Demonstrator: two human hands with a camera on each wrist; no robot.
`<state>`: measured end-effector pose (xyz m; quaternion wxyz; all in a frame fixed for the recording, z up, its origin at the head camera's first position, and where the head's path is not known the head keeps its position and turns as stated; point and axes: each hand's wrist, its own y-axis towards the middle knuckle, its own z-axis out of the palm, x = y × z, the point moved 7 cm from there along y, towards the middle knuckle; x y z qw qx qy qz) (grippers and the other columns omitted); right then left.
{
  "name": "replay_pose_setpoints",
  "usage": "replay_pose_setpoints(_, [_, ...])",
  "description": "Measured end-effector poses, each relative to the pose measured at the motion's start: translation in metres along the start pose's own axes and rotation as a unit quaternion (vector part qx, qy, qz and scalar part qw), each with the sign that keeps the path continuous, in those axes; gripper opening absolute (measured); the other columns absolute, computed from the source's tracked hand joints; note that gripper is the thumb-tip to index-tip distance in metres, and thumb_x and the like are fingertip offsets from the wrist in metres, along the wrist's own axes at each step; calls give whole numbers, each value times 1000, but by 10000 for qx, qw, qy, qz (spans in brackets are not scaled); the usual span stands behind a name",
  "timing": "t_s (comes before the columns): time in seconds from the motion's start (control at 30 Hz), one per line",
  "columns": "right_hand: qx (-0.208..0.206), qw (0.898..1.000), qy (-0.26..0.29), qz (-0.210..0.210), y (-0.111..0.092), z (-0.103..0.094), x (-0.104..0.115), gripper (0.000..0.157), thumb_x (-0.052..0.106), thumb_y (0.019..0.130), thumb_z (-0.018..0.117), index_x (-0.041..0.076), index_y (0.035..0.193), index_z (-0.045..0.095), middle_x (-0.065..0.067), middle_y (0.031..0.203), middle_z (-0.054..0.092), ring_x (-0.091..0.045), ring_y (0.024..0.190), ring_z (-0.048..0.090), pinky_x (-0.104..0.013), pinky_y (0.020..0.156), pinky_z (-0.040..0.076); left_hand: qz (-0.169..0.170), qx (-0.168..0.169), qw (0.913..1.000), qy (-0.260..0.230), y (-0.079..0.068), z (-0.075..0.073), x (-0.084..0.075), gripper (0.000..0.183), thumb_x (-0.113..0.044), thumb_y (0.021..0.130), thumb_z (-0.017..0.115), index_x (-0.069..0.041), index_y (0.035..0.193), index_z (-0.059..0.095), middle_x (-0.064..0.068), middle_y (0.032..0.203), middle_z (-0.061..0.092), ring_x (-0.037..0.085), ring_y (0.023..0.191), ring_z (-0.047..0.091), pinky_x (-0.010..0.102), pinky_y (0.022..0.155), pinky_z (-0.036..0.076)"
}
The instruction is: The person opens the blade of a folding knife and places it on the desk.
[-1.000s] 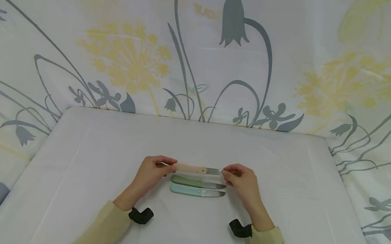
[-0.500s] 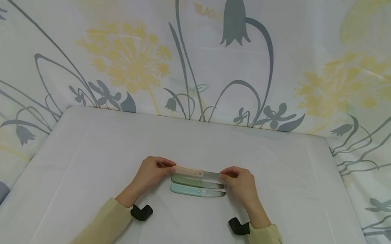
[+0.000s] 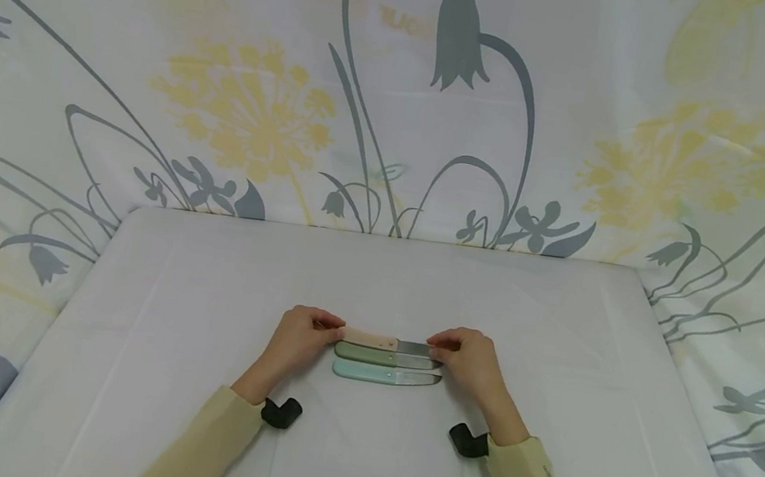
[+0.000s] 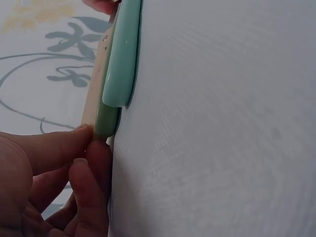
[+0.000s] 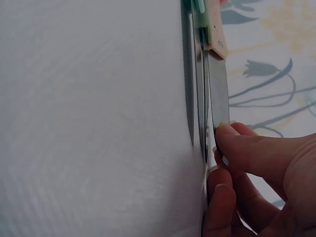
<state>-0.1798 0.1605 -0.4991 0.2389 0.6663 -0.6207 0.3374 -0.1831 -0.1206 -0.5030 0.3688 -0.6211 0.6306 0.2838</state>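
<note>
Between both hands is a knife with a beige handle (image 3: 369, 339), its blade toward the right. My left hand (image 3: 297, 341) pinches the handle's end between thumb and fingers, as the left wrist view also shows. With thumb and fingers my right hand (image 3: 471, 365) pinches the blade near its tip (image 5: 220, 106). Just nearer to me lies a green-handled knife (image 3: 365, 354), and nearer still a light turquoise-handled knife (image 3: 364, 372). These two lie parallel on the table, blades to the right. In the left wrist view the turquoise handle (image 4: 121, 69) partly covers the green one.
A white cloth covers the table (image 3: 350, 456). Behind its far edge hangs a fabric (image 3: 387, 107) with grey and yellow flower prints. A black wrist device (image 3: 282, 413) sits at the left cuff, and another black device (image 3: 468, 441) at the right cuff.
Both hands have brought the beige-handled knife slightly nearer to me, closer to the green-handled knife. The green and turquoise knives have stayed in place.
</note>
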Motion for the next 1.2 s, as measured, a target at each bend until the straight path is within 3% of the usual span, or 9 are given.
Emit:
replay_pose_setpoints(0.4, [-95, 9999, 46, -72, 1, 0, -1, 14, 7, 85, 78, 9, 98, 78, -2, 95, 74, -19, 87, 66, -40, 80, 51, 91, -100, 9990, 415, 2, 1, -1, 13, -19, 88, 77, -12, 99, 79, -1, 87, 71, 13, 79, 62, 35, 74, 50])
replay_pose_setpoints(0.9, [-114, 9996, 267, 44, -5, -9, 3, 17, 12, 87, 77, 10, 104, 78, 0, 93, 73, -17, 84, 64, -36, 75, 48, 117, -279, 9994, 186, 0, -6, 0, 14, -15, 89, 75, -13, 102, 76, -2, 91, 69, 13, 80, 63, 34, 75, 51])
replay_pose_setpoints(1.2, [-476, 9970, 120, -593, -22, -29, 4, 14, 14, 92, 73, 10, 104, 78, -3, 99, 73, -22, 87, 64, -35, 71, 51, 317, -571, 9978, 68, -13, -28, 0, 9, -14, 92, 71, -13, 100, 76, -2, 92, 70, 13, 79, 64, 32, 71, 51])
